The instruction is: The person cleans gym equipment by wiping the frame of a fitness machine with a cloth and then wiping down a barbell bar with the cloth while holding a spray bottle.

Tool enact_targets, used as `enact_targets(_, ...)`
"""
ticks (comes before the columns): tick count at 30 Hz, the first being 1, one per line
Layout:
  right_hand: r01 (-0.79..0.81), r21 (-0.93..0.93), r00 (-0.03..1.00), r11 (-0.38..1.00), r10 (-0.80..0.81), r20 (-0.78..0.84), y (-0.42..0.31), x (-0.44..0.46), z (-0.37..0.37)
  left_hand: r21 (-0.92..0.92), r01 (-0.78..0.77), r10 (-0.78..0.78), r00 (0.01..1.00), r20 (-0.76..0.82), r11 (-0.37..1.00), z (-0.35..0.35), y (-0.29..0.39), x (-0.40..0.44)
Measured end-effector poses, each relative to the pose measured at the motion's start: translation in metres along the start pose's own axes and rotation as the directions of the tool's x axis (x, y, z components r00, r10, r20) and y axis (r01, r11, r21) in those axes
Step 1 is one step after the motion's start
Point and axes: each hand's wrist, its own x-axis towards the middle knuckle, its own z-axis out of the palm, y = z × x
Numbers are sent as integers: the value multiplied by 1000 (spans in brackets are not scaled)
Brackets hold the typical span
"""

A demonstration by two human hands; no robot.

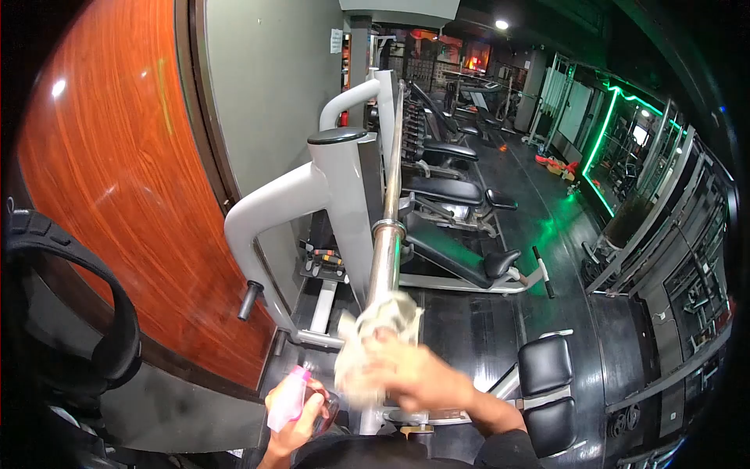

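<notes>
Beside a pale rack upright, cloth wraps barbell sleeve

2 hands, apart: the right hand clamps the cloth, the left hand grips a pink-topped bottle. A loosened left grip could drop the bottle; the collar ahead could snag the cloth.

The right hand and cloth are blurred, hiding part of the bar; the left hand partly covers the bottle. The notice's print is unreadably small.

Wood panelling stands beside a grey wall.
</notes>
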Motion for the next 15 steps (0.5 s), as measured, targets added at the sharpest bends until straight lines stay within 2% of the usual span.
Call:
enact_targets(1,27,4,998,1000,-27,65,-24,5,-9,-103,39,-48,995,-85,994,2,4,0)
enact_targets(2,29,15,998,999,-29,50,-24,6,-10,-188,60,-86,987,-136,980,2,1,-4)
enact_targets(5,-3,-16,999,1000,3,-40,4,8,-9,-168,41,-73,979,-190,985,2,1,-7)
enact_targets(6,-64,-73,996,995,58,-74,25,13,-14,-115,12,-32,984,-172,993,2,1,-8)
enact_targets(8,-70,-224,980,972,25,-198,85,26,-26,-79,22,-34,988,-154,997,6,1,-11)
enact_targets(9,-140,-172,959,975,90,-268,118,31,-28,-46,29,-35,992,-125,999,9,1,-13)
enact_targets(10,-131,-141,940,981,78,-332,131,43,-41,-35,45,-49,991,-128,998,13,1,-17)
enact_targets(11,-202,-26,898,979,175,-403,150,47,-41,-34,50,-54,990,-132,998,18,1,-20)
enact_targets(13,-188,60,887,980,196,-419,156,52,-41,-100,48,-60,990,-125,994,27,0,-24)
enact_targets(15,-163,6,881,987,149,-449,142,39,-30,-105,48,-61,991,-120,993,33,3,-28)
